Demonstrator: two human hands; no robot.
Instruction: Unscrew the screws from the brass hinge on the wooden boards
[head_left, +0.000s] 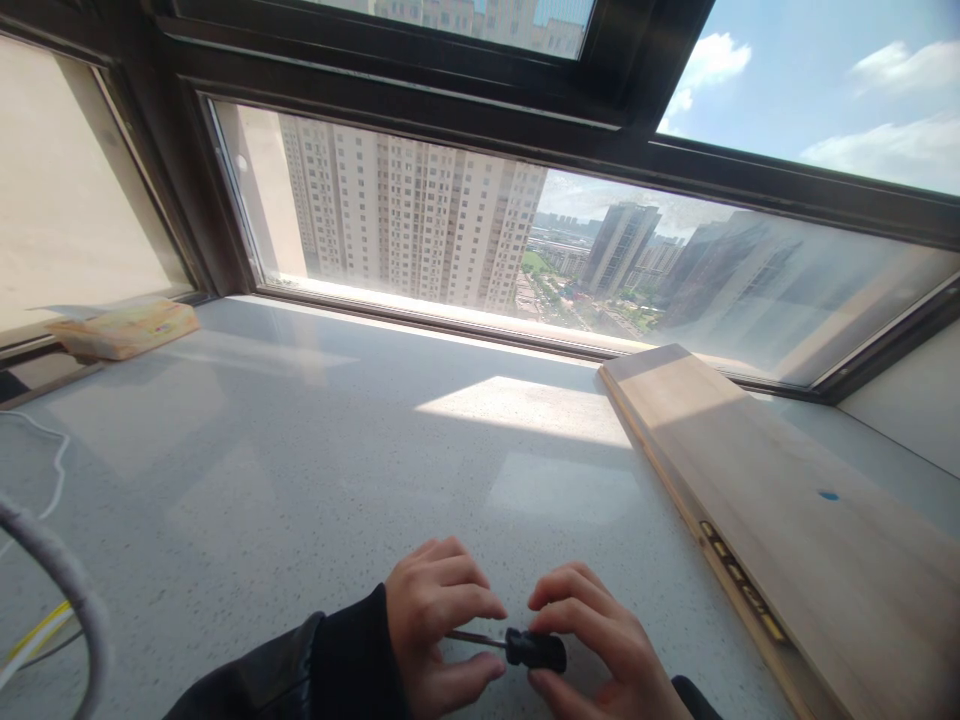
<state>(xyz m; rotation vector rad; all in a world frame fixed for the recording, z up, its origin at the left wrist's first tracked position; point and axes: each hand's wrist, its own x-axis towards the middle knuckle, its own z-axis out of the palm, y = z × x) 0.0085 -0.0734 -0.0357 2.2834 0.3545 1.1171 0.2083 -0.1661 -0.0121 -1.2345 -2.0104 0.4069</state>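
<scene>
A small screwdriver (535, 650) with a black handle and a thin metal shaft lies level between my two hands, above the pale speckled countertop (360, 480). My right hand (600, 635) pinches its handle between thumb and fingers. The shaft runs into the curled palm of my left hand (442, 615), whose thumb and forefinger stand apart around it. That hand hides the screwdriver's tip.
To the right, a long wooden board (757, 480) lies at an angle, with a slotted metal fitting (742, 580) in its edge. A soft packet (135, 330) sits far left. Cables and a grey hose (67, 580) are at the left edge. Windows (420, 210) close off the back.
</scene>
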